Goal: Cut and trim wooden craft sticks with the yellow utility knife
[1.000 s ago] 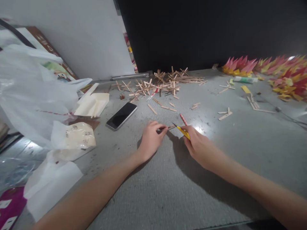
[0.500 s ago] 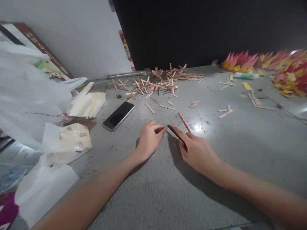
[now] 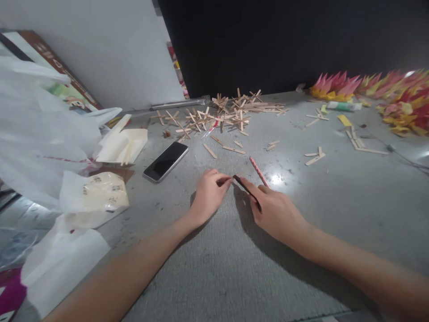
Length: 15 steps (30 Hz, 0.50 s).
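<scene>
Left hand [image 3: 212, 192]: low at the surface [image 3: 201, 273], grip closed, thumb and fingertips pinching a thin piece [image 3: 231, 179], mostly hidden.
Right hand [image 3: 276, 210]: grip closed round a dark tool [image 3: 246, 188], forefinger laid along it.
Dark tool: slants towards about 11 o'clock, its tip just beside the pinch; whether they touch, I cannot tell.
Red stick [image 3: 257, 170]: at 11 o'clock from the right hand, reaching its knuckles; held or merely lying there, I cannot tell.
Phone [image 3: 166, 162]: at 10 o'clock from the left hand, apart from it.
Stick pile [image 3: 239, 109]: at 12 o'clock, beyond both hands.
Slip: the tool's tip could jab the left fingertips if pushed too hard, since they sit right in its line.
Pinch: the thin piece could twist or drop, as so little seems held.
Knuckles: a turn of the right hand could knock the red stick away.
</scene>
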Available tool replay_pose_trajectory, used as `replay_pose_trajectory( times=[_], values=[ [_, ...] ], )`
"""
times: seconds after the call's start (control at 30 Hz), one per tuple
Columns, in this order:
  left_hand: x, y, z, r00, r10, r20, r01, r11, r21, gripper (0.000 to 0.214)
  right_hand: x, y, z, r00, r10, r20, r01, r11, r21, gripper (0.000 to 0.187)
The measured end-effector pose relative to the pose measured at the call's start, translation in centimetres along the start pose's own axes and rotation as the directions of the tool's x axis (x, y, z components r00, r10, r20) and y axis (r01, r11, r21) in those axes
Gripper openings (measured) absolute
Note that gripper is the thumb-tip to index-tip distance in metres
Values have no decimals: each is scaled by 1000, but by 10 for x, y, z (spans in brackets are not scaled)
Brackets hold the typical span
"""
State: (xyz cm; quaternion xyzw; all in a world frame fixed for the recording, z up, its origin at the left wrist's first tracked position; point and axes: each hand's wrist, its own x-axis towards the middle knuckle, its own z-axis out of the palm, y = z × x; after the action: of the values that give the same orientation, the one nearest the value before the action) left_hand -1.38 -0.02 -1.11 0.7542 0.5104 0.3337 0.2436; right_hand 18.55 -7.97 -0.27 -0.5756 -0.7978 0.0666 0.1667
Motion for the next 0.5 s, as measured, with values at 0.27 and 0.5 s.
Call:
replay_pose_trajectory(
  times=[0.27, 0.5],
  values=[
    [0, 2, -1, 1000, -23, 14, 23, 1000, 3, 13, 1, -2, -3, 1000, 11, 12, -11, 1000, -12, 62],
    [0, 1, 0, 1000, -14, 12, 14, 1000, 13, 13, 1, -1, -4, 997, 81, -13, -81, 997, 14, 45]
  ],
)
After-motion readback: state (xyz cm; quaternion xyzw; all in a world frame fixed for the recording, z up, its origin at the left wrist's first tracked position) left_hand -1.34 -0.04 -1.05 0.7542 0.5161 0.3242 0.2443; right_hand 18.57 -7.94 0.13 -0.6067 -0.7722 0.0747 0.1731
